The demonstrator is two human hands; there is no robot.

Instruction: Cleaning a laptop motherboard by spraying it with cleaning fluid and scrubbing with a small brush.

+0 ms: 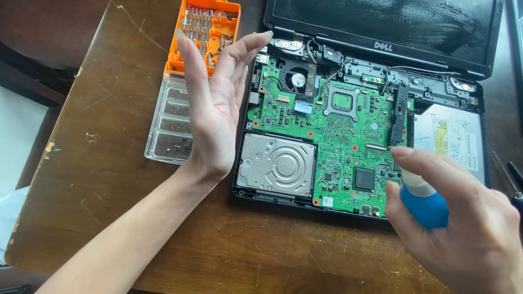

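Head view: opened laptop (381, 51) sits on a scuffed brown wooden table (109, 163), keyboard deck off, internals exposed, screen tilted back at the top of frame. Left hand (212, 103) is raised edge-on just beside the laptop's left side, fingers straight and spread a little, palm facing right toward the board, holding nothing; can't tell if it touches the chassis edge. Right hand (463, 223) is at lower right, closed around a small spray bottle (425, 198) with a blue body and white top, index finger resting on the cap, nozzle aimed left at the green motherboard (338, 136). Bottle hovers over the lower right corner of the board, near the black square chip (364, 178). Silver hard drive (277, 165) sits in the lower left bay, touching the board's left edge. Black cooling fan (296, 78) is at upper left of the board, bare CPU socket (342, 100) just right of it. Silver optical drive (455, 136) fills the right bay, partly behind the right hand. Orange screwdriver bit case (210, 30) lies open at the top left of the table, its clear plastic lid (171, 128) below it with a few small screws inside, partly hidden by the left hand. Dark tool tips (512, 177) at the far right edge, too cropped to identify.
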